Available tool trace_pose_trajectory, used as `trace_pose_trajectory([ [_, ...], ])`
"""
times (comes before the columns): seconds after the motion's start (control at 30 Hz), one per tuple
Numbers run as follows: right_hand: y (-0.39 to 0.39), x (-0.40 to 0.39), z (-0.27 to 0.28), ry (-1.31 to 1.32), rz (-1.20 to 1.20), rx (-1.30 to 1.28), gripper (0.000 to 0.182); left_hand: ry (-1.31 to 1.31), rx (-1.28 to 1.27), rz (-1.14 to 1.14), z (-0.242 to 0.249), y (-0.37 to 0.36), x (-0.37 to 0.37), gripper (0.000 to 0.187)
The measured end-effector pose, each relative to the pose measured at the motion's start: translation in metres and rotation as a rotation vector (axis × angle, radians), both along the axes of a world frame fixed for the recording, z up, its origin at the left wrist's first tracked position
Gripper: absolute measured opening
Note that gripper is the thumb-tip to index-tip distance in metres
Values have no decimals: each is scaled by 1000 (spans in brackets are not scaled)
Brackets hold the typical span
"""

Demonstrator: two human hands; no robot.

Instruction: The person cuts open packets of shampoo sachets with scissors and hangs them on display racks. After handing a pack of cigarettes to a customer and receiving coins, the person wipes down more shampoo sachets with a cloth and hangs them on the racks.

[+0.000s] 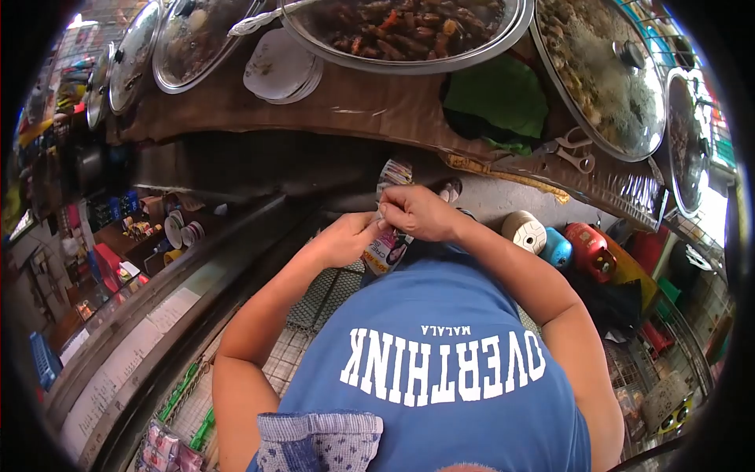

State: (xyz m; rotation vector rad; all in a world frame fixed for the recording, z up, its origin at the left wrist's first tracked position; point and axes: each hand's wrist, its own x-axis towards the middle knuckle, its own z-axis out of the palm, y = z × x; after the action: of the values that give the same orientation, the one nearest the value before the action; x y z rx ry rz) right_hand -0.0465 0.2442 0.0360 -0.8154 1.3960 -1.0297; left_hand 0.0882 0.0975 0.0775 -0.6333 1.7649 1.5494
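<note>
A colourful printed packet (pixel 384 253), with pink, yellow and white areas and lettering, hangs in front of my belly. Its striped upper part (pixel 395 171) sticks up past my fingers. My left hand (pixel 348 239) pinches the packet from the left side, thumb and index finger pressed together. Opposite it, my right hand (pixel 419 213) has its fingers curled in, gripping the packet at the same spot. The fingertips of both hands meet there and cover the packet's middle.
Ahead is a brown-covered counter (pixel 362 118) with lidded food trays (pixel 425 67), stacked plates (pixel 283 67), a green cloth (pixel 499 102) and scissors (pixel 578 149). A twine spool (pixel 524 233) and red container (pixel 588 248) stand right. A ledge (pixel 149 330) runs along the left.
</note>
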Motion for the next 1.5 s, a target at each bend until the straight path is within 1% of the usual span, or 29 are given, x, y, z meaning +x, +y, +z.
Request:
trace_pose_trajectory([
  [0.07,1,3,1,41,-104,8,24,31,-5,5,-9,5,5,45],
  [0.1,1,7,-2,42,-109,11,24,33,-11,51,-12,7,8,45],
  [0.13,2,11,-9,117,-172,-32,23,37,-19,99,-15,9,10,44],
  [0.17,1,14,-13,194,-234,-78,22,41,-19,98,-18,11,11,44],
  [0.23,2,15,-14,237,-264,-59,21,51,40,247,-21,14,14,47],
  [0.27,3,17,-14,276,-296,-36,21,50,39,243,-21,14,14,47],
  [0.33,3,17,-14,318,-287,-17,21,5,-12,243,-21,15,14,49],
  [0.4,4,17,-17,367,-279,3,21,-5,-16,255,-18,16,12,49],
  [0.47,4,22,-25,480,-280,-6,20,-16,-19,268,-19,19,12,49],
  [0.5,5,24,-27,483,-284,-4,20,-17,2,308,-21,19,14,49],
  [0.57,5,25,-31,620,-296,-4,15,-13,24,338,-22,19,14,49],
  [0.6,5,25,-33,628,-301,-3,15,-13,8,328,-20,19,13,49],
  [0.67,6,24,-36,753,-347,-121,13,-9,-3,319,-17,20,10,48],
  [0.7,7,23,-34,758,-347,-119,13,-25,27,361,-16,22,9,48],
  [0.77,8,18,-29,819,-283,-61,14,-35,56,405,-16,23,10,48],
  [0.8,7,16,-30,827,-283,-66,14,22,4,371,-20,24,11,48],
  [0.83,8,15,-32,827,-295,-83,15,78,-47,337,-25,24,13,49],
  [0.87,10,16,-34,821,-307,-96,17,80,-44,339,-29,24,14,49],
  [0.93,12,14,-36,823,-291,-84,18,107,-125,262,-35,23,16,49],
  [1.03,12,16,-38,820,-242,-24,20,138,-144,267,-37,26,18,48],
  [1.1,11,15,-39,822,-208,22,20,125,-163,249,-37,25,19,48],
  [1.17,9,12,-41,787,-81,131,24,113,-184,232,-34,24,16,48],
  [1.2,10,6,-43,781,-77,132,24,36,-222,169,-25,24,11,47],
  [1.23,12,-5,-44,519,-61,136,27,-43,-261,101,-20,23,9,47],
  [1.27,14,-12,-42,258,-47,139,30,-50,-262,99,-20,22,11,47],
  [1.3,13,-18,-30,-69,-103,213,39,-20,-286,54,-21,22,12,46],
  [1.33,12,-18,-30,-74,-98,216,39,9,-308,11,-22,22,14,45],
  [1.43,4,-11,-33,-23,-53,274,42,-41,-330,-14,-20,26,14,44],
  [1.5,-1,-5,-35,333,137,183,41,-3,-384,-49,-23,29,17,44],
])
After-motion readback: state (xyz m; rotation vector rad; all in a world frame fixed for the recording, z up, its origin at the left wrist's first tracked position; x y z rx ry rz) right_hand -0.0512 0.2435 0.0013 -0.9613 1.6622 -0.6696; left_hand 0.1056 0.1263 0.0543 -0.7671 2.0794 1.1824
